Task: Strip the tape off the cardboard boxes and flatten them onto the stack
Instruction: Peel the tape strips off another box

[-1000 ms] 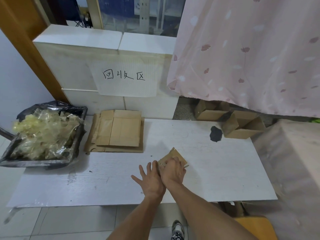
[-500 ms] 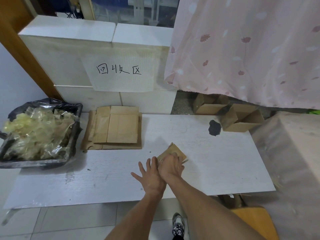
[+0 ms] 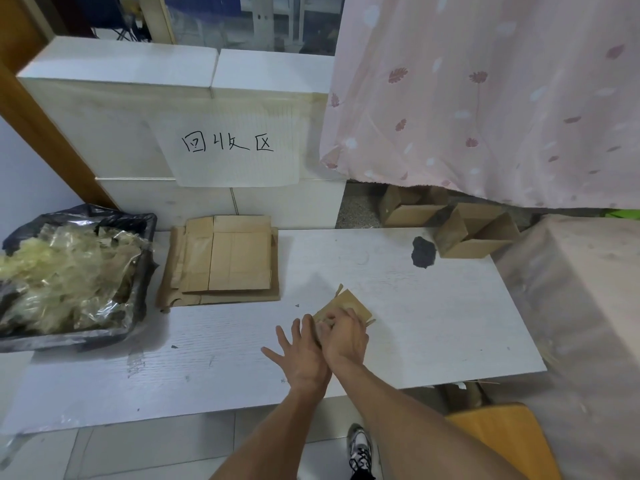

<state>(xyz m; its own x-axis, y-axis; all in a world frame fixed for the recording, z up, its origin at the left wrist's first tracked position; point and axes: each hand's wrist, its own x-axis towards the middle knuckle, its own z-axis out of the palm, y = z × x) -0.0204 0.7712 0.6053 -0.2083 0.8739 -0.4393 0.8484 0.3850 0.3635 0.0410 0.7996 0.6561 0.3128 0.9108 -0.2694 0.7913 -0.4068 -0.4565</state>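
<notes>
Hands: both low on the white tabletop (image 3: pixel 433 323), side by side and touching, over one small brown cardboard piece (image 3: pixel 348 304).
Left hand (image 3: pixel 300 355): fingers straight and spread, palm down, pressing the near-left edge of the cardboard piece; nothing gripped.
Right hand (image 3: pixel 344 336): fingers curled down onto the cardboard piece, knuckles up; cannot tell if it pinches tape or just presses.
Small cardboard piece: lies near flat on the tabletop, far corner sticking out past the hands, thin strips showing at its left and right edges.
Stack of flattened brown cardboard boxes (image 3: pixel 225 259): back left of the tabletop, well apart from the hands, against the white blocks (image 3: pixel 166 109).
Unflattened brown cardboard boxes (image 3: pixel 474 233): two of them, open, beyond the tabletop's far right corner, under the pink flower-print curtain (image 3: pixel 485 98).
Black tray lined with a black bag (image 3: pixel 138 289): left of the stack, full of crumpled clear-yellowish tape (image 3: pixel 65 282).
White paper sign (image 3: pixel 230 150): handwritten characters, stuck on the white blocks above the stack.
Dark patch (image 3: pixel 423 251): on the tabletop just beside the nearer open box.
</notes>
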